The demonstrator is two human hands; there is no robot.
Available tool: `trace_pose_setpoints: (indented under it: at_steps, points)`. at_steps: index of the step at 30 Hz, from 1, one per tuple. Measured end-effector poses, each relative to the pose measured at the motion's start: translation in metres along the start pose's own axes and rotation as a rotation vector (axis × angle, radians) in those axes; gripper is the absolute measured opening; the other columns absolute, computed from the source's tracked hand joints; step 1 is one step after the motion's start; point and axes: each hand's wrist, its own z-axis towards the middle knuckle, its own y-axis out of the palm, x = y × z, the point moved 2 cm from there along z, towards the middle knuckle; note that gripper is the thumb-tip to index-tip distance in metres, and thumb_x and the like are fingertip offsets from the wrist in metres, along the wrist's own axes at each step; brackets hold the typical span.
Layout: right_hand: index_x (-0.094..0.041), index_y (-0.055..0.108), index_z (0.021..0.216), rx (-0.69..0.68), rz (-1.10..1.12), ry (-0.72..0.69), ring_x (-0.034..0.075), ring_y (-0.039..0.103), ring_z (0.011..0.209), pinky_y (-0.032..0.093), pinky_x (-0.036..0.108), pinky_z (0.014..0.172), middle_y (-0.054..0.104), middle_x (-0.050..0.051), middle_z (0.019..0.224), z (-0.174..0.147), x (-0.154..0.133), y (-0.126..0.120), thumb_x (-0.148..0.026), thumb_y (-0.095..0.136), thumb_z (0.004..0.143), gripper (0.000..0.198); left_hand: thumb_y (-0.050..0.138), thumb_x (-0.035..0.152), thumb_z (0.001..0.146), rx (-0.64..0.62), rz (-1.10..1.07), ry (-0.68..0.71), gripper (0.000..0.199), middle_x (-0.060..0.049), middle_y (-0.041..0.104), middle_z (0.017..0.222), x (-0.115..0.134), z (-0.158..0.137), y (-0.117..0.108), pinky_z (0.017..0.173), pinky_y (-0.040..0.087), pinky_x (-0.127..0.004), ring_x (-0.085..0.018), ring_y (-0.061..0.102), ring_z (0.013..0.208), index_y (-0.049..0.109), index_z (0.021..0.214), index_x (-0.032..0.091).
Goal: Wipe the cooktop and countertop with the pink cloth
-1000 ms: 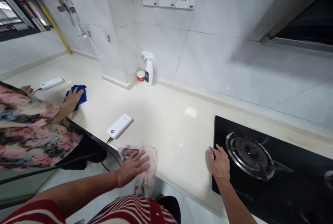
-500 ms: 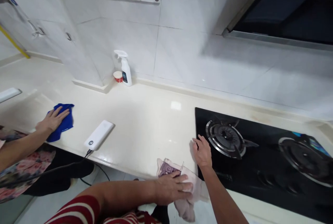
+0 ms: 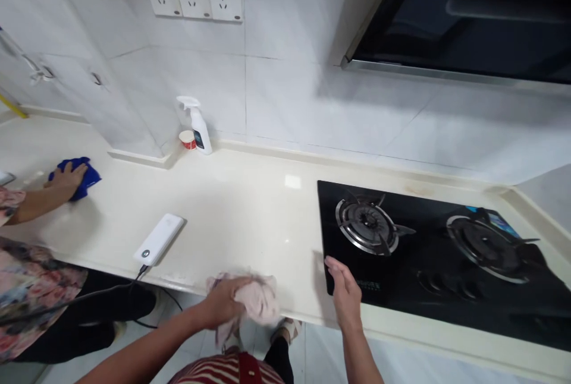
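My left hand [image 3: 226, 302] is closed around a pale pink cloth [image 3: 260, 299], bunched up at the front edge of the cream counter [image 3: 267, 226]. Part of the cloth hangs over that edge, and motion blurs its outline. My right hand [image 3: 345, 290] is at the left front corner of the black gas stove [image 3: 397, 289], fingers extended and holding nothing. Whether its fingertips touch the stove or hover just above I cannot tell.
A white power bank [image 3: 159, 239] with a black cable lies left of the cloth. Against the wall stand a white spray bottle [image 3: 200, 131] and a small red-and-white cup [image 3: 187, 139]. At far left another person's hand [image 3: 66, 181] presses a blue cloth [image 3: 87, 179]. A dark range hood [image 3: 464, 21] overhangs the stove.
My left hand has moved left along the counter edge with the pink cloth, which went from lying under a flat palm to bunched. My right hand has come nearer the stove's front corner.
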Motion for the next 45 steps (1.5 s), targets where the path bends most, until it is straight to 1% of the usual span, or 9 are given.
trace_pose_setpoints:
  at_steps: [4, 8, 12, 15, 23, 26, 30, 35, 45]
  points:
    - [-0.019, 0.072, 0.111, 0.128, 0.131, 0.231, 0.025, 0.067, 0.107, 0.048, 0.042, 0.103, 0.074, 0.008, 0.112, -0.05, -0.003, -0.033, -0.059, 0.065, 0.085, 0.048, 0.055, 0.022, 0.08, 0.179, -0.099, -0.017, 0.054, -0.007, 0.074, 0.114, 0.036, 0.011, -0.031, 0.092, 0.056, -0.036, -0.024, 0.069, 0.103, 0.06, 0.133, 0.015]
    - [-0.02, 0.07, 0.114, 0.209, 0.132, 0.269, 0.024, 0.068, 0.104, 0.049, 0.039, 0.1, 0.074, 0.007, 0.112, -0.064, -0.01, -0.048, -0.059, 0.067, 0.083, 0.05, 0.057, 0.015, 0.079, 0.335, 0.169, 0.203, 0.067, -0.01, 0.053, 0.151, 0.062, 0.025, -0.029, 0.117, 0.039, -0.046, -0.028, 0.049, 0.138, 0.05, 0.146, 0.021]
    - [-0.021, 0.069, 0.115, 0.17, 0.043, 0.265, 0.026, 0.068, 0.101, 0.053, 0.04, 0.092, 0.073, 0.007, 0.114, -0.067, -0.014, -0.036, -0.06, 0.064, 0.083, 0.051, 0.073, 0.027, 0.076, 0.067, 0.406, 0.212, 0.093, -0.016, 0.024, 0.167, 0.043, 0.022, 0.015, 0.12, 0.028, -0.061, -0.041, 0.021, 0.153, 0.03, 0.159, 0.021]
    - [-0.023, 0.068, 0.113, 0.123, -0.094, 0.168, 0.028, 0.066, 0.105, 0.053, 0.041, 0.091, 0.07, 0.008, 0.116, -0.072, -0.02, -0.017, -0.061, 0.057, 0.085, 0.048, 0.074, 0.041, 0.08, -0.132, 0.34, 0.177, 0.089, -0.018, 0.03, 0.165, 0.018, 0.011, 0.034, 0.117, 0.039, -0.055, -0.039, 0.03, 0.15, 0.034, 0.158, 0.022]
    - [-0.04, 0.056, 0.14, -0.399, -0.626, -0.426, 0.04, 0.036, 0.141, 0.03, 0.066, 0.11, 0.043, 0.009, 0.155, -0.086, -0.055, 0.087, -0.055, 0.058, 0.092, 0.05, 0.051, 0.032, 0.098, 0.4, 0.184, 0.26, 0.031, -0.009, 0.068, 0.123, -0.006, -0.007, -0.032, 0.101, 0.055, -0.038, -0.021, 0.065, 0.116, 0.062, 0.126, 0.024]
    - [-0.044, 0.049, 0.145, -0.681, -0.758, -0.517, 0.046, 0.026, 0.146, 0.018, 0.074, 0.112, 0.036, 0.005, 0.161, -0.097, -0.059, 0.135, -0.056, 0.073, 0.082, 0.067, 0.051, 0.034, 0.098, 0.497, 0.207, 0.249, 0.028, -0.009, 0.07, 0.118, -0.015, -0.009, -0.043, 0.095, 0.057, -0.038, -0.021, 0.067, 0.11, 0.064, 0.12, 0.022]
    - [-0.043, 0.048, 0.144, -0.752, -0.77, -0.518, 0.043, 0.026, 0.147, 0.018, 0.07, 0.114, 0.036, 0.002, 0.162, -0.113, -0.059, 0.154, -0.058, 0.07, 0.084, 0.066, 0.048, 0.034, 0.098, 0.589, 0.297, 0.243, 0.027, -0.008, 0.07, 0.115, -0.036, -0.004, -0.049, 0.096, 0.056, -0.04, -0.021, 0.067, 0.109, 0.065, 0.116, 0.022]
    - [-0.039, 0.059, 0.134, -0.552, -0.801, -0.531, 0.036, 0.037, 0.142, 0.023, 0.062, 0.114, 0.051, 0.002, 0.151, -0.115, -0.033, 0.091, -0.051, 0.064, 0.09, 0.046, 0.047, 0.031, 0.096, 0.639, 0.517, 0.276, 0.028, -0.011, 0.07, 0.116, -0.062, 0.01, -0.059, 0.1, 0.051, -0.046, -0.025, 0.062, 0.114, 0.07, 0.11, 0.021]
    - [-0.028, 0.069, 0.114, 0.364, -0.971, -0.207, 0.042, 0.051, 0.127, 0.037, 0.065, 0.104, 0.059, 0.015, 0.134, -0.043, 0.074, -0.161, -0.06, 0.047, 0.086, 0.048, 0.044, 0.029, 0.094, 0.556, 0.78, 0.056, 0.033, -0.012, 0.064, 0.126, -0.059, 0.021, -0.059, 0.094, 0.045, -0.047, -0.029, 0.057, 0.117, 0.07, 0.113, 0.023]
